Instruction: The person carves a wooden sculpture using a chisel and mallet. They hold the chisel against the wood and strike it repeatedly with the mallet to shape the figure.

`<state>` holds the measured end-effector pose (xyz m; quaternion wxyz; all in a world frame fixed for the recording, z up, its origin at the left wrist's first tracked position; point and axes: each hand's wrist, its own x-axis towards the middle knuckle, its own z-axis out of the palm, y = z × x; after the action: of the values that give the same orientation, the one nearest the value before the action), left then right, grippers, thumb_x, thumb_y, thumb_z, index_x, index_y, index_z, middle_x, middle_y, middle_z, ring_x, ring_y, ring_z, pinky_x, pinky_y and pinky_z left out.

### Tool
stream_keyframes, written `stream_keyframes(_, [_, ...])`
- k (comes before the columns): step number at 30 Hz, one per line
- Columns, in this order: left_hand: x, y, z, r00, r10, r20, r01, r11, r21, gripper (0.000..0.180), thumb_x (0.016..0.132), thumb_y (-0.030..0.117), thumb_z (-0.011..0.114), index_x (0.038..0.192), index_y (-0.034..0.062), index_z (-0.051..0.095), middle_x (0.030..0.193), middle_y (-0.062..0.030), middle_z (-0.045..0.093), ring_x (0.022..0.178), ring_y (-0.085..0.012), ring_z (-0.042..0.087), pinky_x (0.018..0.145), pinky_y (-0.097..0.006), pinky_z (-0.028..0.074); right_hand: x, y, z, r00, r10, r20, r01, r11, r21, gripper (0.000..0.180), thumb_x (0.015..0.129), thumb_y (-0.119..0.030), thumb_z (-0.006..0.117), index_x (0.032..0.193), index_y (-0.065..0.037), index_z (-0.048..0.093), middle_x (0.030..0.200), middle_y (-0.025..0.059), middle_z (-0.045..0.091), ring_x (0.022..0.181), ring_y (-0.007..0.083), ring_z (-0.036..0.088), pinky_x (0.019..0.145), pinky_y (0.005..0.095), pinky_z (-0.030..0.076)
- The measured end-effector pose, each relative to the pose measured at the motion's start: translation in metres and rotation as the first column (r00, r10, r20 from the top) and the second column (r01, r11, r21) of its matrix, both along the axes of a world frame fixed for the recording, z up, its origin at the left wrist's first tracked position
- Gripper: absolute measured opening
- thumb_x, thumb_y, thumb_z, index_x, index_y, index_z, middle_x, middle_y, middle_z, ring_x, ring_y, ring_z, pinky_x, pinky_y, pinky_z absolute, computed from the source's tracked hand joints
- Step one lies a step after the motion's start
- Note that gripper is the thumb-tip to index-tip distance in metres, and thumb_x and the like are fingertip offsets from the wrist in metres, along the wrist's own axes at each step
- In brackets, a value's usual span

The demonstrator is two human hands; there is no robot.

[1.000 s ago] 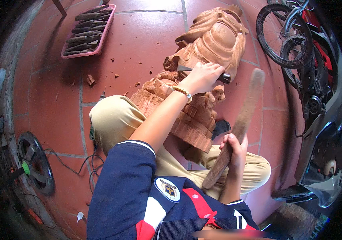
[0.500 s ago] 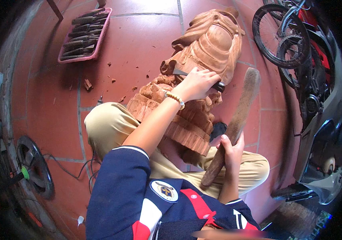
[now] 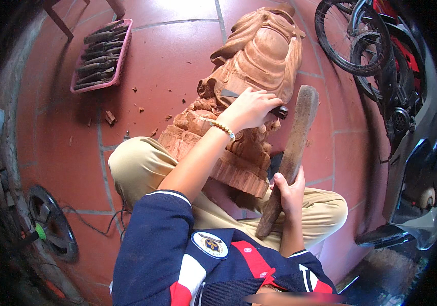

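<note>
A carved wooden statue [image 3: 267, 48] of a robed, round-bellied figure lies tilted away from me, its rough-cut base [image 3: 239, 176] between my folded legs. My left hand [image 3: 248, 109] is closed round a chisel [image 3: 229, 93] over the middle of the carving. The flat blade points left, and its dark handle end sticks out to the right of my fingers. In my right hand [image 3: 291, 195], fingers wrapped about its lower part, is a thick brown wooden club [image 3: 299, 127]. It stands nearly upright beside the statue, apart from the chisel.
A pink basket [image 3: 122, 61] full of carving chisels [image 3: 98, 58] sits at the far left. Wood chips [image 3: 110, 118] litter the red tiled floor. A bicycle wheel [image 3: 352, 38] and a grey motorbike [image 3: 416, 178] stand along the right. On the left are a black wheel [image 3: 50, 219] and a cable [image 3: 93, 227].
The view has shifted a little, so the statue appears slightly further left. The club leans a bit less to the right. Both hands keep their holds.
</note>
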<state>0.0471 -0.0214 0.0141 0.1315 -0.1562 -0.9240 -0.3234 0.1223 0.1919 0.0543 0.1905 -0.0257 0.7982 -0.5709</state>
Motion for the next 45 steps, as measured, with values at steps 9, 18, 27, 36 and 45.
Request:
stream_keyframes(9, [-0.001, -0.012, -0.002, 1.0, -0.022, 0.02, 0.021, 0.997, 0.07, 0.037, 0.066, 0.015, 0.064, 0.1, 0.0068, 0.052, 0.096, -0.0055, 0.056, 0.096, -0.0228, 0.052, 0.078, -0.034, 0.039, 0.006, -0.002, 0.003, 0.991, -0.01, 0.132, 0.024, 0.994, -0.104, 0.044, 0.071, -0.021, 0.065, 0.102, 0.0, 0.042, 0.075, 0.0056, 0.053, 0.057, 0.0106, 0.051, 0.052, 0.024, 0.044])
stream_keyframes(18, [0.0, -0.016, 0.003, 0.996, -0.061, -0.062, 0.066, 0.994, 0.088, 0.038, 0.066, 0.015, 0.065, 0.099, 0.0038, 0.051, 0.096, -0.0108, 0.057, 0.092, -0.0271, 0.052, 0.08, -0.035, 0.04, 0.015, -0.013, 0.003, 0.994, -0.056, 0.088, 0.073, 0.977, -0.198, 0.042, 0.072, -0.02, 0.064, 0.1, -0.001, 0.039, 0.074, 0.0061, 0.051, 0.057, 0.01, 0.052, 0.05, 0.023, 0.044])
stream_keyframes(27, [0.005, -0.027, -0.01, 0.997, 0.051, -0.065, -0.043, 0.993, 0.111, 0.039, 0.063, 0.01, 0.066, 0.1, 0.0059, 0.052, 0.099, -0.0084, 0.057, 0.095, -0.0243, 0.052, 0.08, -0.036, 0.039, 0.009, -0.014, 0.001, 1.0, 0.021, 0.022, -0.019, 0.995, -0.1, 0.045, 0.07, -0.019, 0.064, 0.102, 0.002, 0.041, 0.083, 0.0124, 0.058, 0.077, 0.0171, 0.055, 0.071, 0.0327, 0.044])
stream_keyframes(36, [0.009, -0.011, -0.008, 1.0, 0.012, -0.029, -0.012, 1.0, 0.007, 0.041, 0.063, 0.013, 0.066, 0.101, 0.0096, 0.052, 0.1, -0.0048, 0.055, 0.098, -0.0203, 0.05, 0.078, -0.034, 0.037, 0.011, -0.006, -0.006, 0.993, 0.103, -0.062, -0.103, 0.995, -0.004, 0.044, 0.07, -0.02, 0.064, 0.102, 0.001, 0.043, 0.09, 0.0105, 0.056, 0.081, 0.0176, 0.053, 0.076, 0.0308, 0.042])
stream_keyframes(45, [0.014, -0.006, -0.008, 0.999, 0.037, 0.028, -0.029, 0.975, -0.222, 0.046, 0.063, 0.013, 0.063, 0.107, 0.0083, 0.05, 0.105, -0.0033, 0.054, 0.101, -0.0173, 0.049, 0.078, -0.035, 0.038, 0.012, -0.007, -0.003, 0.986, 0.165, -0.037, -0.161, 0.982, 0.104, 0.046, 0.069, -0.018, 0.064, 0.104, 0.001, 0.042, 0.092, 0.013, 0.057, 0.086, 0.0189, 0.053, 0.079, 0.0313, 0.041])
